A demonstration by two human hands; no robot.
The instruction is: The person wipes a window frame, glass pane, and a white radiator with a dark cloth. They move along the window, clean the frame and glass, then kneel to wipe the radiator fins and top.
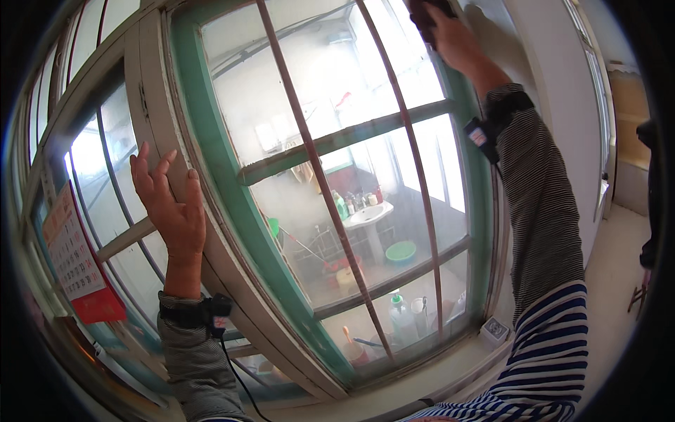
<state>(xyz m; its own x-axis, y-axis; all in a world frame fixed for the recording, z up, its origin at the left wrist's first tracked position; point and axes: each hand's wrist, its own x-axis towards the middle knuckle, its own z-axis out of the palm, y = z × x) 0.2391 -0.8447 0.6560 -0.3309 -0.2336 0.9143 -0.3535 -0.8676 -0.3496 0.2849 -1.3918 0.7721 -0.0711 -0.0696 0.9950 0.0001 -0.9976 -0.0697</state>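
My right hand (457,41) is raised to the upper right corner of a window, gripping a dark cloth (426,20) that is partly cut off by the picture's top edge. The window has a green wooden frame (217,153), glass panes (295,221) and two brown vertical bars (312,153). Its glass looks hazy in places. On the left, my left hand (179,211) holds nothing. Its fingers are spread and bent in front of a pale wooden post (158,111); whether they touch the wood I cannot tell. Both wrists wear black straps with small devices.
A wall calendar (74,248) with a red backing hangs at left. A small box (494,331) sits on the sill at lower right. Behind the glass are a pump bottle (402,319), a cup with toothbrushes (354,352), a white washbasin (369,213) and a green basin (401,253).
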